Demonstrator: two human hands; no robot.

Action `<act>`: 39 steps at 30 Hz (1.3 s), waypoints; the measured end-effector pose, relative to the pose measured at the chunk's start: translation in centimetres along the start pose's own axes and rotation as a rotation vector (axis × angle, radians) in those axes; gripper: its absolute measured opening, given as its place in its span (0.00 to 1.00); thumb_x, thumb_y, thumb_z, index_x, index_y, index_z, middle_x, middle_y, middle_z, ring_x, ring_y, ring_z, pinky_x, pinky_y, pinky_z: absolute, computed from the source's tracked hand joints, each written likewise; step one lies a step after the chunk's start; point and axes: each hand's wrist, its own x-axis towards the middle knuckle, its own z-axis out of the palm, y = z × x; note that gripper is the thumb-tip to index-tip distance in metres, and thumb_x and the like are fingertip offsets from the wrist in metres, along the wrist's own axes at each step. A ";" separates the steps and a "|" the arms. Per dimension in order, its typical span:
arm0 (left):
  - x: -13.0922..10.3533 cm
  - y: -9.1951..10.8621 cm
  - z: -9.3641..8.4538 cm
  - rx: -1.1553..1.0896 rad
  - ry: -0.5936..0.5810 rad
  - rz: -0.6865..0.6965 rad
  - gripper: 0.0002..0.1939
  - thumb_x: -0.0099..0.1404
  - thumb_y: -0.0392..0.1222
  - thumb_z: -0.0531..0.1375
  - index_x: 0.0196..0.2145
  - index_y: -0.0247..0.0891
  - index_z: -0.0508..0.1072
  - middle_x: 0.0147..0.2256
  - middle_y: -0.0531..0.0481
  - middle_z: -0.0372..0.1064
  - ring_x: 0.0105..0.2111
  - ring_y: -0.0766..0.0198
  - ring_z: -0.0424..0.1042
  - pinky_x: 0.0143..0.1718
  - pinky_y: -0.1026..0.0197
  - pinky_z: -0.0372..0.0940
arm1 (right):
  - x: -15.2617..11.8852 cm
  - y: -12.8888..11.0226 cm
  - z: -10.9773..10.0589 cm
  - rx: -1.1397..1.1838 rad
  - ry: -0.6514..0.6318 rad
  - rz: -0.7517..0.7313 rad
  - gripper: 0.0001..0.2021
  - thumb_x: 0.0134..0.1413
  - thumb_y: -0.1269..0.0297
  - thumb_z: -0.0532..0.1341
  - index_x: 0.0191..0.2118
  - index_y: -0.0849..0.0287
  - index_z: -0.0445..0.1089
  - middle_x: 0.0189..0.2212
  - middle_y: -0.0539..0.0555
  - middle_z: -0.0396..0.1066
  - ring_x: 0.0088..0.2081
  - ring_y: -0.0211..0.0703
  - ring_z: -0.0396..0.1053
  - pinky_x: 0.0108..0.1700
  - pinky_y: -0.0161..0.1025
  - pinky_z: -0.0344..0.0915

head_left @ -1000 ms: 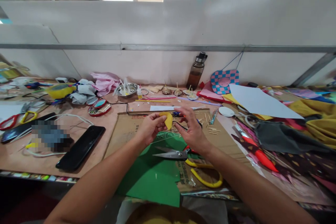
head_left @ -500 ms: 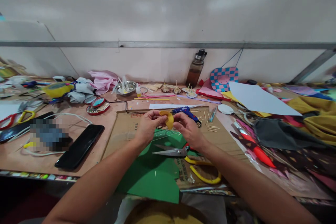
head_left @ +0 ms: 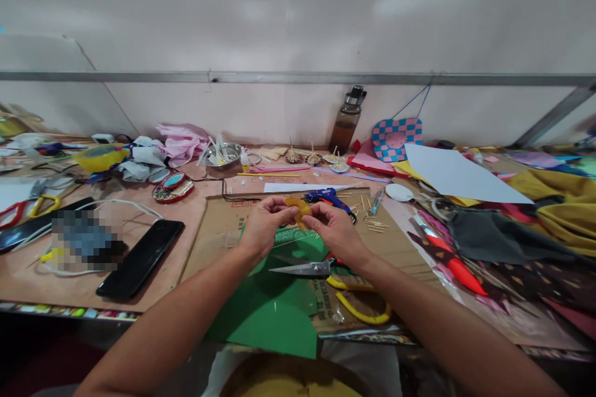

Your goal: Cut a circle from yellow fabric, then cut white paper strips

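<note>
A small curved mustard-yellow piece (head_left: 297,204), paper or cloth I cannot tell, is held up above the cardboard. My left hand (head_left: 266,224) pinches its left side between thumb and fingertips. The fingers of my right hand (head_left: 334,231) are closed on its right side, partly hiding it. Just beyond my right hand lies a blue glue gun (head_left: 329,196). Below my hands, a green sheet (head_left: 267,313) covers part of the cardboard (head_left: 198,242). Scissors (head_left: 307,269) with yellow and red handles rest there, blades pointing left.
A black phone (head_left: 139,260) and white cable lie at left. Toothpicks (head_left: 376,224) are scattered beside the glue gun. Along the back stand small fan-shaped stick pieces (head_left: 313,155), a metal bowl (head_left: 223,156) and a dark bottle (head_left: 347,121). White paper (head_left: 465,173) and fabrics (head_left: 493,236) crowd the right.
My right fingers have moved left, closer to my left hand, and closed on the yellow piece. The piece has turned and its lower part is now more covered.
</note>
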 end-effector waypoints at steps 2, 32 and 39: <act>0.0 0.0 0.0 -0.022 0.003 -0.022 0.22 0.36 0.43 0.79 0.27 0.34 0.76 0.25 0.52 0.77 0.22 0.70 0.71 0.27 0.66 0.67 | 0.0 -0.1 0.1 0.017 -0.008 0.004 0.12 0.54 0.52 0.64 0.32 0.57 0.72 0.28 0.50 0.73 0.30 0.40 0.67 0.33 0.38 0.64; -0.3 -0.1 -0.1 0.085 -0.133 -0.142 0.25 0.38 0.53 0.79 0.28 0.33 0.80 0.26 0.49 0.78 0.25 0.66 0.75 0.30 0.62 0.70 | 0.2 0.2 -1.1 -0.371 0.225 -0.523 0.07 0.61 0.61 0.67 0.32 0.54 0.72 0.38 0.55 0.72 0.43 0.50 0.68 0.48 0.50 0.66; -0.5 0.3 0.2 0.076 -0.172 -0.200 0.26 0.38 0.55 0.79 0.29 0.33 0.80 0.29 0.46 0.80 0.27 0.62 0.78 0.31 0.62 0.70 | 0.2 0.2 -1.1 -0.337 0.222 -0.470 0.08 0.62 0.60 0.64 0.32 0.53 0.70 0.38 0.55 0.71 0.43 0.50 0.68 0.47 0.49 0.65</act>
